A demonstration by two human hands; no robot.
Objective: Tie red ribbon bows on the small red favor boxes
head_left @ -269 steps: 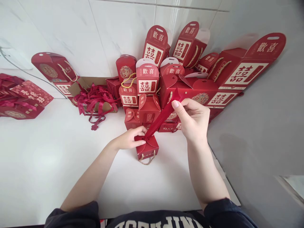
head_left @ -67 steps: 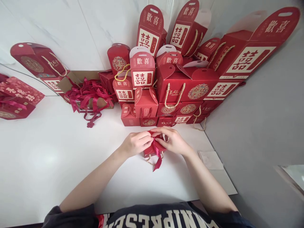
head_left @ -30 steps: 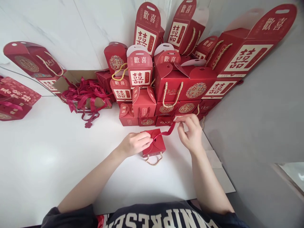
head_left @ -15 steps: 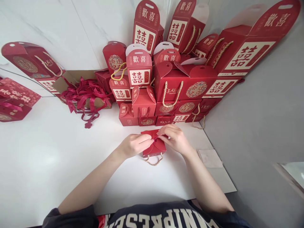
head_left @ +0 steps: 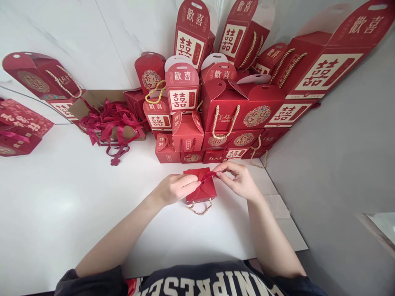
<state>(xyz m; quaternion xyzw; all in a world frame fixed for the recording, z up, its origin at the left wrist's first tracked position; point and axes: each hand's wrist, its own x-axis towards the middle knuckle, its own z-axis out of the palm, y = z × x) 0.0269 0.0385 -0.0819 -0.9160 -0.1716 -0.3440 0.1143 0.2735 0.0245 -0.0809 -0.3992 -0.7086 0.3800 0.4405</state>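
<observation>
A small red gift box with a twisted cord handle stands on the white table, its top flaps folded over one another. Across its top runs a red ribbon. My left hand is closed at the left of the box top, pinching the ribbon near the middle of the flaps. On the other side, my right hand pinches the ribbon between thumb and forefinger and holds it stretched to the right. The pinched bits lie partly behind my fingertips.
Stacked red gift boxes stand behind the small box, against the wall. To the left, an open cardboard box overflows with red ribbons. More red boxes stand at far left. A grey panel borders the table's right side.
My right hand has moved right and away from my left, drawing a length of ribbon out across the box top. My left hand has stayed nearly in place.
</observation>
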